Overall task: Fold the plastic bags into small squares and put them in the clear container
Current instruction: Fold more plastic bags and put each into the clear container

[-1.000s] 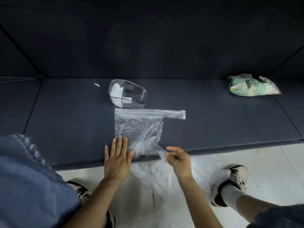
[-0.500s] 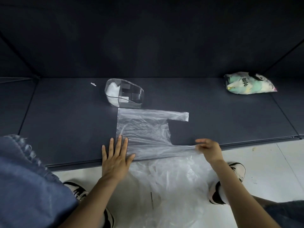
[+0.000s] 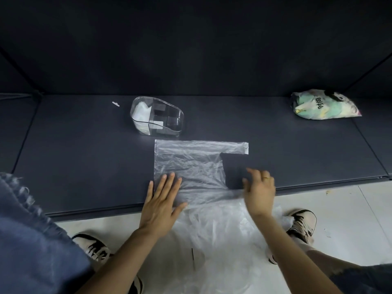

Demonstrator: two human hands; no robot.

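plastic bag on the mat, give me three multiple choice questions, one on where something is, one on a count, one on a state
1. Where is the clear container relative to the flat plastic bag?
A. just beyond its far left corner
B. on top of it
C. on the floor by the shoes

2. How many handle strips of the bag lie stretched out toward the right?
A. none
B. two
C. four

3. How is the left hand placed?
A. curled in a fist
B. flat, fingers spread, on the bag
C. lifted off the mat

Answers:
1 A, the container stands on the mat past the bag's far left corner.
2 B, one strip along the far edge, one at the near edge by the right hand.
3 B, the palm lies flat, pressing the bag's near left part.
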